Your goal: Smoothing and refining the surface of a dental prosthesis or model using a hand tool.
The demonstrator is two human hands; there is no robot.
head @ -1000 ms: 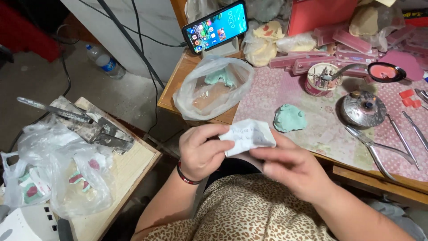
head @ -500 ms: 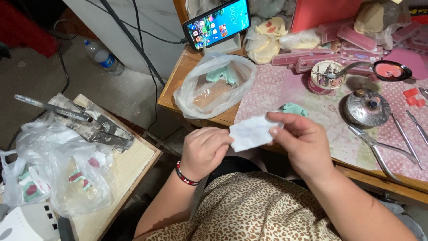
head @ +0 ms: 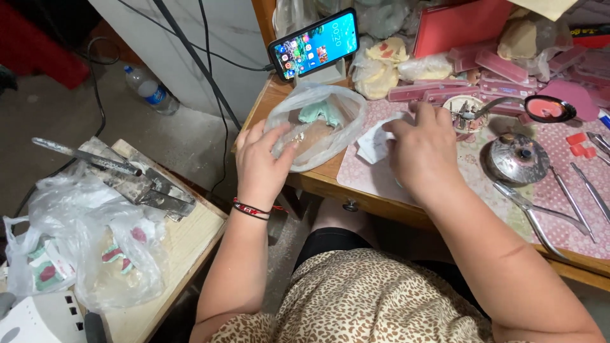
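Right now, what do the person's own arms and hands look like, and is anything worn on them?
Both arms are bare, with no sleeves in view. The left hand is gloveless and has thin bracelets at its wrist: dark bands with a red strand. The right hand is also gloveless, with no ring or watch visible and nothing on its wrist. A leopard-print garment covers the lap below.

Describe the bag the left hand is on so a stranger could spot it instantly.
Start at the wooden desk and go to its front left corner, just below the propped-up phone. There the left hand grips a clear plastic bag with pale green and tan lumps inside. The white paper under the right hand beside it is flat and opaque.
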